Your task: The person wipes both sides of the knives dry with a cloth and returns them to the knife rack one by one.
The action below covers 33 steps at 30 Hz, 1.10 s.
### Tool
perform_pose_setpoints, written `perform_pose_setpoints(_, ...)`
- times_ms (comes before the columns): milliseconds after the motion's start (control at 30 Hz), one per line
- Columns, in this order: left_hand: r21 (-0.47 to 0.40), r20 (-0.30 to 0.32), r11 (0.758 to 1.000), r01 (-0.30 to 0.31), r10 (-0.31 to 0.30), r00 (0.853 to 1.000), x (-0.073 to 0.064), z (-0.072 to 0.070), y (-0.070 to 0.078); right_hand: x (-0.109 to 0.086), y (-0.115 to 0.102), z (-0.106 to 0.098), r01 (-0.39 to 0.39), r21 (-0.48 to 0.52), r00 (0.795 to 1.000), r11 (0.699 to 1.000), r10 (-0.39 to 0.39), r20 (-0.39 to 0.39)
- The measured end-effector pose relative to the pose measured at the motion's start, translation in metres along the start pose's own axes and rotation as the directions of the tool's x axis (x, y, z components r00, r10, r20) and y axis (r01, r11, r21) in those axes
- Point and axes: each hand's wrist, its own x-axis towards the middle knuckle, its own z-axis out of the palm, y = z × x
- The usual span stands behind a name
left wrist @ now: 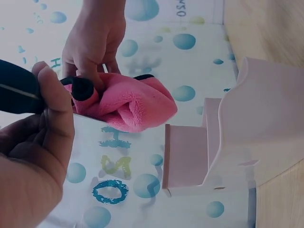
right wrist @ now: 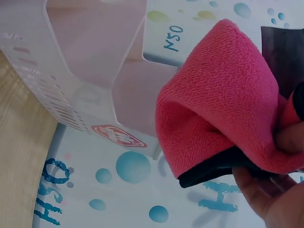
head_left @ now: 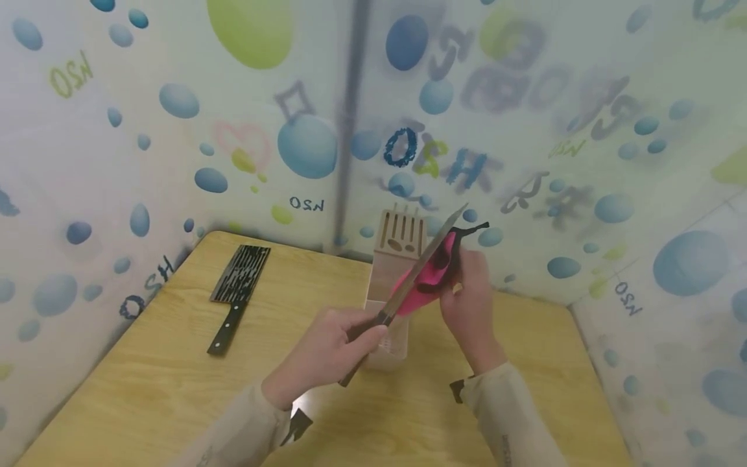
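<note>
In the head view my left hand [head_left: 332, 344] grips a long kitchen knife [head_left: 423, 263] by its dark handle, the blade slanting up to the right. My right hand [head_left: 471, 285] holds a pink cloth with black edging [head_left: 408, 303] beside the blade. The right wrist view shows the fuzzy cloth [right wrist: 218, 90] folded over, with the fingers pinching its lower part. Part of the dark blade [right wrist: 285, 54] appears behind it. In the left wrist view, curled fingers wrap the knife handle [left wrist: 19, 90]; the cloth hides most of the blade there.
Behind the hands stands a pale pink knife holder [head_left: 382, 269] with slots on top. A dark cleaver with a patterned blade [head_left: 244, 275] lies at the left of the wooden table [head_left: 146, 389]. Walls with a bubble pattern [head_left: 309, 146] close off the back and sides.
</note>
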Motion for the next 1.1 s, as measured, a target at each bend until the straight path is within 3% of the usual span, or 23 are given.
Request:
perform_pose_setpoints(200, -0.047, 0.03, 0.997, 0.058, -0.057, 0.998, 0.004, 0.001, 0.0, -0.003, -0.006, -0.006, 0.006, -0.016, 0.999, 1.0, -0.005, 0.044)
perform_pose_setpoints(367, -0.096, 0.037, 0.982, 0.165, -0.162, 0.986, 0.011, -0.001, -0.001, -0.008, -0.019, -0.01, 0.091, 0.018, 0.989, 0.996, -0.093, 0.111)
perform_pose_setpoints(467, -0.135, 0.036, 0.971, 0.196, -0.193, 0.981, 0.015, -0.001, -0.001, -0.008, -0.024, -0.012, 0.145, 0.03, 0.982, 0.989, -0.147, 0.116)
perform_pose_setpoints(600, -0.167, 0.033, 0.965, 0.2, -0.197, 0.98, 0.019, 0.0, -0.001, -0.009, -0.026, -0.013, 0.185, 0.041, 0.976, 0.982, -0.189, 0.113)
perform_pose_setpoints(933, -0.144, 0.025, 0.962, 0.232, -0.231, 0.973, 0.02, -0.001, -0.001, -0.012, -0.028, -0.014, 0.234, 0.073, 0.965, 0.97, -0.24, 0.1)
perform_pose_setpoints(1100, -0.161, 0.026, 0.962, 0.219, -0.217, 0.976, 0.023, 0.001, -0.003, -0.012, -0.027, -0.017, 0.257, 0.067, 0.96, 0.964, -0.262, 0.097)
